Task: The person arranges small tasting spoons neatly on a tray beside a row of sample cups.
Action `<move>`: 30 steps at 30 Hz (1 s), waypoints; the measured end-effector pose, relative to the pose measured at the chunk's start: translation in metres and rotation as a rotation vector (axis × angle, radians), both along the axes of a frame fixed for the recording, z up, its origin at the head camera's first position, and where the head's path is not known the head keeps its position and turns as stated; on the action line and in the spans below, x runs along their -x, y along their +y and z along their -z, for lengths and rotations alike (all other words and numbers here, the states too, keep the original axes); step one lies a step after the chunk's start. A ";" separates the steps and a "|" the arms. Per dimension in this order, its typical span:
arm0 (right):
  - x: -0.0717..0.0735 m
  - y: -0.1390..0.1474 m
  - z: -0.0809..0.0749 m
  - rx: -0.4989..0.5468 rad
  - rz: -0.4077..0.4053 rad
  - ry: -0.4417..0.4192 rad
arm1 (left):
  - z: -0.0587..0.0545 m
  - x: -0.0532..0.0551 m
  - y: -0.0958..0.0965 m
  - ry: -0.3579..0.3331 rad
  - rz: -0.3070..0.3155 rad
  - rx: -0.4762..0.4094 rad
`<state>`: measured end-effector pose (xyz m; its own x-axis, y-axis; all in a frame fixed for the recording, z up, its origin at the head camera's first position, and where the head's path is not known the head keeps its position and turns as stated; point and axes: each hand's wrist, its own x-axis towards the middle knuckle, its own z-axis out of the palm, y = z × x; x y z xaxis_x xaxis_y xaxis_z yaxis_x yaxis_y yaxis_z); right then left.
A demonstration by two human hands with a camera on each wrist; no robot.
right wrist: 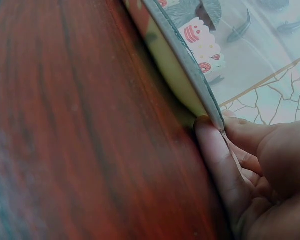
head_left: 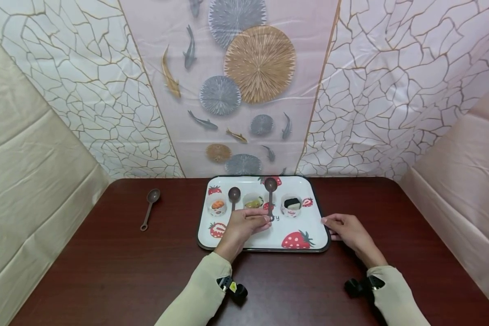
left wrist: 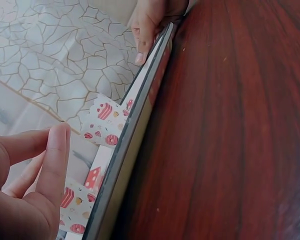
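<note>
My left hand is over the tray and pinches the handle end of a brown measuring spoon, whose bowl points to the far side. In the left wrist view the fingertips meet and the spoon is nearly all hidden. At the tray's right edge, my right hand grips the rim of the white strawberry-print tray, thumb above and a finger below. A second brown spoon lies on the tray, partly behind my left hand.
Three small patterned cups stand on the tray: one with orange food, one with greenish food, one with black and white food. Another spoon lies on the dark red table at left. Patterned cloth hangs behind.
</note>
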<state>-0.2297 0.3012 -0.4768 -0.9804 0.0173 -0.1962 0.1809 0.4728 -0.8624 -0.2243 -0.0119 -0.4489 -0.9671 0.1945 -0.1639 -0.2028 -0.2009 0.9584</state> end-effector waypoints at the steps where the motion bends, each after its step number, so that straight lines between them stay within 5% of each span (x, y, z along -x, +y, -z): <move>1: 0.000 0.000 0.000 0.001 0.000 0.002 | 0.000 0.000 0.000 -0.008 -0.003 -0.001; 30: -0.002 0.001 0.001 0.024 -0.024 0.028 | 0.022 0.009 0.004 -0.135 -0.042 0.046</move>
